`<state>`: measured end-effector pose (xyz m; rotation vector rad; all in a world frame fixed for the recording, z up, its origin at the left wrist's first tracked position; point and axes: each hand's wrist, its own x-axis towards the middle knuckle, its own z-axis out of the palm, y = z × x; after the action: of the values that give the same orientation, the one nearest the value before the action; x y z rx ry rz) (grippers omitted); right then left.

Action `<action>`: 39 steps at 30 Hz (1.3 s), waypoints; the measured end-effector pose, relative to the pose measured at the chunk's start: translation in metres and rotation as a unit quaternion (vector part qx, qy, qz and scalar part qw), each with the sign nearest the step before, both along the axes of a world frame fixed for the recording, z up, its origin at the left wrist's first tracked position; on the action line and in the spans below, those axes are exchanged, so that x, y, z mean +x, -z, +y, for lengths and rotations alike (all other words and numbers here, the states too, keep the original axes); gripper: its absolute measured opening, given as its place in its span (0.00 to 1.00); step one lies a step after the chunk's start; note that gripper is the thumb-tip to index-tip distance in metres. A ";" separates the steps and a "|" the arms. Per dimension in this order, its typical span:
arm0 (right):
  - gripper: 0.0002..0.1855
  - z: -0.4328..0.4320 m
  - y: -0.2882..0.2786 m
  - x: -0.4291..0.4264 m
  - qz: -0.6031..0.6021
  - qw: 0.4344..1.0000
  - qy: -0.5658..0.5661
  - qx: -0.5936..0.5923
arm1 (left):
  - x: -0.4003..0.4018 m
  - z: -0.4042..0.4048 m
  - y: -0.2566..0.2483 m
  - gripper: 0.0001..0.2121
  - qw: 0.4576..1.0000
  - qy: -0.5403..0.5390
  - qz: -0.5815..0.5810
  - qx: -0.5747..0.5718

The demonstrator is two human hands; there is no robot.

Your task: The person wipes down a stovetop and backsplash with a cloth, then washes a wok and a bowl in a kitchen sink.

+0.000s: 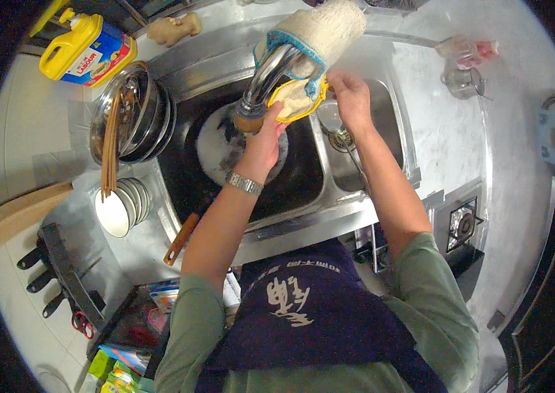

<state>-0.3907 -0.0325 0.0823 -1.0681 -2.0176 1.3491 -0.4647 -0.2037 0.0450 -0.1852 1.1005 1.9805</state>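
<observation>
My left hand point(270, 140) and my right hand point(352, 97) hold a yellow-edged mesh dishcloth point(297, 101) between them, stretched behind the metal faucet point(271, 73). The left grips its near edge and the right pinches its far right corner. A cream cloth with blue trim point(324, 37) hangs over the faucet's upper part, and its blue edge touches or overlaps the mesh cloth. Below, a wok point(209, 162) with foamy water sits in the larger sink basin, its wooden handle point(181, 239) sticking out over the near left rim.
Stacked metal bowls point(152, 123) with chopsticks point(109, 147), white bowls point(113, 212) and a yellow detergent jug point(88, 51) stand left. Ginger point(174, 29) lies on the back ledge. Knives point(42, 281) hang in a rack lower left. On the right are a smaller basin point(390, 132), a glass cup point(463, 81) and a gas burner point(464, 224).
</observation>
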 end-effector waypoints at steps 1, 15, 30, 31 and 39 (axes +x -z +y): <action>0.11 0.006 0.007 0.000 0.000 1.000 -0.001 0.001 | -0.001 0.004 0.000 0.11 1.000 -0.002 0.004 0.005; 0.11 -0.084 0.054 0.048 -0.029 0.985 -0.165 0.046 | 0.032 -0.097 0.033 0.15 0.990 -0.024 0.019 -0.135; 0.17 -0.176 0.188 -0.064 -0.170 0.902 -0.318 0.238 | 0.055 -0.201 0.026 0.15 0.981 -0.101 -0.028 -0.164; 0.15 -0.172 0.184 -0.063 -0.081 0.908 -0.348 0.217 | 0.053 -0.195 0.033 0.16 0.980 -0.098 -0.049 -0.164; 0.12 -0.204 0.096 -0.024 -0.038 0.936 -0.195 -0.291 | 0.005 -0.131 0.091 0.25 0.958 -0.065 -0.274 0.044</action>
<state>-0.4147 -0.2363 -0.0135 -0.9832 -2.0021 2.2434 -0.4598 -0.3351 -0.0456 -0.7277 0.6502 1.9174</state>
